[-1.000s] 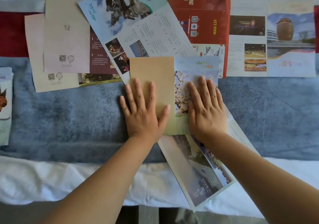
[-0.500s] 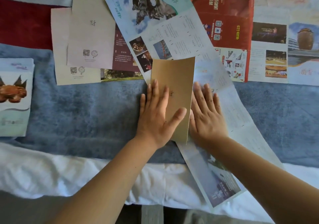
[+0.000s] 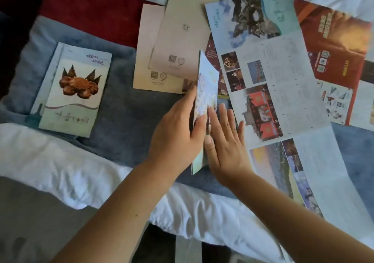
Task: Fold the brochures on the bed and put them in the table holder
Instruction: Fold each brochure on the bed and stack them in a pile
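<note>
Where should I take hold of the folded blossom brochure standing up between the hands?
Probably pinch the folded blossom brochure along its raised top edge, coming from above. It stands tilted on its long edge, the left hand gripping its left face and the right hand flat beside it, so both faces are reachable there.

The folded brochure (image 3: 206, 100), flat under both palms a second ago, now stands on edge at frame centre, left hand (image 3: 178, 133) behind it, right hand (image 3: 224, 141) flat beside. The stack (image 3: 74, 88) at left shows fully.
</note>
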The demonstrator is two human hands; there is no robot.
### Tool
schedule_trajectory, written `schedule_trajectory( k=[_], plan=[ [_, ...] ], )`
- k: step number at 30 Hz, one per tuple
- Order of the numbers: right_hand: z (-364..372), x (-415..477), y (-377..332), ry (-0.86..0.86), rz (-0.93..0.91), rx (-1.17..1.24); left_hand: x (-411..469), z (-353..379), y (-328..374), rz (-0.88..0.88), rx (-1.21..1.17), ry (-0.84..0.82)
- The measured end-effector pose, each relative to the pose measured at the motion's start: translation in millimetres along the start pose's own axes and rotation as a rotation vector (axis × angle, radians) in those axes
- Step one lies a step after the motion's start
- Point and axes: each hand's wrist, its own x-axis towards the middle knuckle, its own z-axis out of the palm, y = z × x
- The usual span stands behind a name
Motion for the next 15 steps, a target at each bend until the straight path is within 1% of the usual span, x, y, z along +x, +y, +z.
schedule_trajectory(
  k=[2, 4, 7, 8, 10, 15],
  plan=[
    [10, 7, -12, -0.053, -0.013, -0.045, -2, -10, -19, -0.027, 0.12, 0.081],
    [23, 12, -23, -0.094, -0.022, -0.132, -6, -16, -42, -0.026, 0.279, 0.118],
    [41, 17, -34, -0.093, -0.016, -0.309, -13, -15, -81, -0.034, 0.514, 0.045],
    [46, 18, -36, -0.084, -0.009, -0.348, -17, -12, -94, -0.054, 0.55, 0.018],
    [54, 20, -38, -0.061, 0.004, -0.39, -25, -2, -115, -0.081, 0.547, 0.003],
    [58, 21, -37, -0.031, 0.0, -0.437, -33, 20, -136, -0.053, 0.547, 0.046]
  ],
)
